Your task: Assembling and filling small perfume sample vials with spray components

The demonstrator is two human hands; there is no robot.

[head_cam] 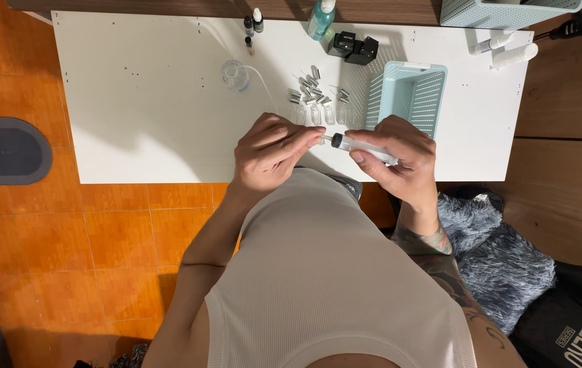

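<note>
Head view: both hands meet over the near edge of the white desk, just in front of the basket.
Right hand: fingers curled round a clear syringe, held level with its dark tip pointing left, so the tip meets the other hand.
Left hand: fingers pressed together, pinching something small at the syringe tip; what it is cannot be told.
Vials: a row of clear ones just left of the basket, with small silver caps scattered behind them, within easy reach.
Round jar: further left of the basket, a thin tube running from it.
Beyond the basket: green bottle, two black boxes, dropper bottles.
In the way: nothing between hands and vials.
</note>
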